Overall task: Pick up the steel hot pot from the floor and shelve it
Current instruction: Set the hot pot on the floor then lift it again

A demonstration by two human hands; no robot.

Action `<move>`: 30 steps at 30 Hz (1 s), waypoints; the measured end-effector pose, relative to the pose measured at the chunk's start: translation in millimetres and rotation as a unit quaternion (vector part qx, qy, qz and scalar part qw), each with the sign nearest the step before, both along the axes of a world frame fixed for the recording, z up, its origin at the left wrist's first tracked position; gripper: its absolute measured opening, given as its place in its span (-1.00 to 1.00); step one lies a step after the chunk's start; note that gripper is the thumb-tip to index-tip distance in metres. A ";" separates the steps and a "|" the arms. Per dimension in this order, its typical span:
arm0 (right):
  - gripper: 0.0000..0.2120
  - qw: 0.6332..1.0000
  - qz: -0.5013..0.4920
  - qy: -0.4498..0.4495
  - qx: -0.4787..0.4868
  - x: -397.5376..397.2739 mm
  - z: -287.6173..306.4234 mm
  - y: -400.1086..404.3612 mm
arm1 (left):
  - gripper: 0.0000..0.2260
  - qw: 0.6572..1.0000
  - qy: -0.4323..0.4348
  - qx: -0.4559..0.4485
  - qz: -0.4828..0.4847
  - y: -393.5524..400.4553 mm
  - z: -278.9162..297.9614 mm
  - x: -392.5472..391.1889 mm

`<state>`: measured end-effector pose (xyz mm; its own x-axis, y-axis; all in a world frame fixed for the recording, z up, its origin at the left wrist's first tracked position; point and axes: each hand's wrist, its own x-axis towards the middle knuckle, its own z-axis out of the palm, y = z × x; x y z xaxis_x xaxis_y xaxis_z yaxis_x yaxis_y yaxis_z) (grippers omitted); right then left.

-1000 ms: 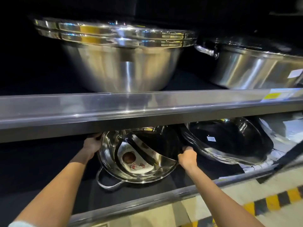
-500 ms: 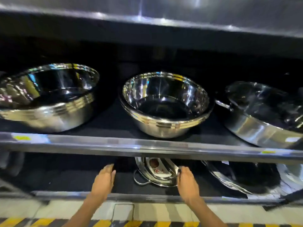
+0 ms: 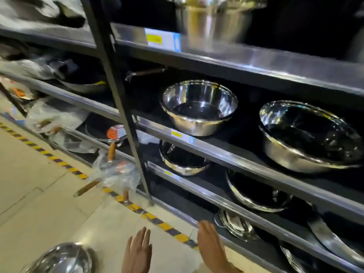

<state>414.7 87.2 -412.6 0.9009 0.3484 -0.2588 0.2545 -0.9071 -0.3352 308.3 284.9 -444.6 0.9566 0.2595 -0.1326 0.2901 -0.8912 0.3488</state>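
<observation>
The steel hot pot point(image 3: 237, 226) with its inner divider rests tilted on the bottom shelf point(image 3: 246, 251), only partly visible under the shelf rail above it. My right hand point(image 3: 209, 248) is open, fingers together, just left of the pot by the bottom shelf's front edge, not touching it. My left hand point(image 3: 137, 253) is open over the floor, holding nothing. Another shiny steel vessel point(image 3: 63, 259) lies on the floor at the bottom left, to the left of my left hand.
Steel bowls point(image 3: 199, 107) and a wider basin point(image 3: 309, 134) fill the shelves above. A black upright post point(image 3: 116, 91) splits the rack. Plastic-wrapped pans with wooden handles point(image 3: 110, 166) spill onto the tiled floor by the yellow-black tape point(image 3: 157, 223).
Both hands have let go of the hot pot and drawn back from the bottom shelf. The view has swung left and pulled away, bringing the floor and the steel vessel there into sight.
</observation>
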 end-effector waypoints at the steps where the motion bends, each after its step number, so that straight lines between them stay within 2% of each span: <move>1: -0.69 0.999 0.046 0.011 -0.018 -13.7 17.4 8.1 | -0.56 0.999 -0.027 -0.012 0.026 5.0 22.5 -17.9; 2: -0.66 0.996 0.089 -0.007 -0.021 -27.4 35.8 16.6 | -0.55 0.997 -0.067 0.013 0.029 11.1 40.5 -39.1; 3: -0.48 0.990 0.138 -0.024 -0.029 -40.8 46.1 25.0 | -0.54 0.995 -0.083 0.021 0.040 15.0 56.9 -59.0; 4: -0.33 0.982 0.173 -0.071 -0.021 -49.5 65.7 37.2 | -0.52 0.994 -0.072 0.025 0.073 20.2 81.4 -73.5; 5: -0.31 0.978 0.181 -0.102 -0.021 -61.5 81.6 46.1 | -0.46 0.991 -0.055 0.029 0.114 21.8 101.5 -87.1; 7: -0.49 0.971 0.218 -0.096 -0.021 -84.1 99.0 61.9 | -0.25 0.982 -0.032 0.076 0.173 23.0 113.7 -127.5; 8: -0.54 0.961 0.266 -0.074 -0.008 -95.3 105.5 68.1 | -0.21 0.974 -0.005 0.098 0.203 21.9 122.4 -146.6; 10: -0.68 0.943 0.324 -0.075 -0.016 -113.2 118.3 79.7 | -0.28 0.960 0.027 0.126 0.248 27.5 137.8 -180.7; 11: -0.66 0.937 0.341 -0.073 -0.032 -123.3 122.1 85.4 | -0.35 0.957 0.044 0.130 0.254 30.0 140.0 -200.6; 13: -0.31 0.927 0.363 -0.085 -0.034 -142.1 116.5 98.1 | -0.42 0.948 0.062 0.123 0.287 34.5 157.0 -234.8; 14: -0.19 0.922 0.364 -0.125 -0.031 -150.2 114.9 104.8 | -0.47 0.940 0.068 0.126 0.310 38.4 162.4 -251.0; 15: -0.16 0.924 0.351 -0.146 -0.026 -159.3 122.6 113.9 | -0.52 0.935 0.069 0.122 0.327 43.4 165.8 -266.9; 16: -0.20 0.921 0.362 -0.147 -0.006 -168.1 125.5 123.2 | -0.54 0.931 0.072 0.111 0.341 47.9 168.7 -282.1; 18: -0.50 0.910 0.390 -0.134 0.052 -178.0 120.6 144.7 | -0.53 0.920 0.093 0.108 0.366 61.4 168.3 -313.1; 19: -0.57 0.910 0.404 -0.079 0.053 -182.4 115.8 155.1 | -0.45 0.912 0.099 0.105 0.383 69.6 164.7 -329.3; 20: -0.56 0.910 0.411 -0.036 0.045 -186.9 109.7 167.7 | -0.35 0.905 0.102 0.108 0.399 78.6 160.7 -344.6; 22: -0.54 0.906 0.422 -0.021 0.020 -196.2 100.4 197.3 | -0.25 0.892 0.115 0.127 0.419 96.7 150.8 -370.2; 28: -0.53 0.910 0.414 -0.009 0.005 -217.8 58.1 294.3 | -0.22 0.881 0.140 0.134 0.431 179.4 117.5 -418.1; 30: -0.56 0.911 0.412 0.013 -0.016 -219.6 41.0 326.9 | -0.27 0.875 0.154 0.105 0.446 209.1 104.1 -425.8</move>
<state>195.1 414.2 -371.5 0.3307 0.8952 -0.2987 0.8456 -0.4217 -0.3273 -117.5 494.0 -340.5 0.2876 0.9348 -0.2084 0.9548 -0.2968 -0.0137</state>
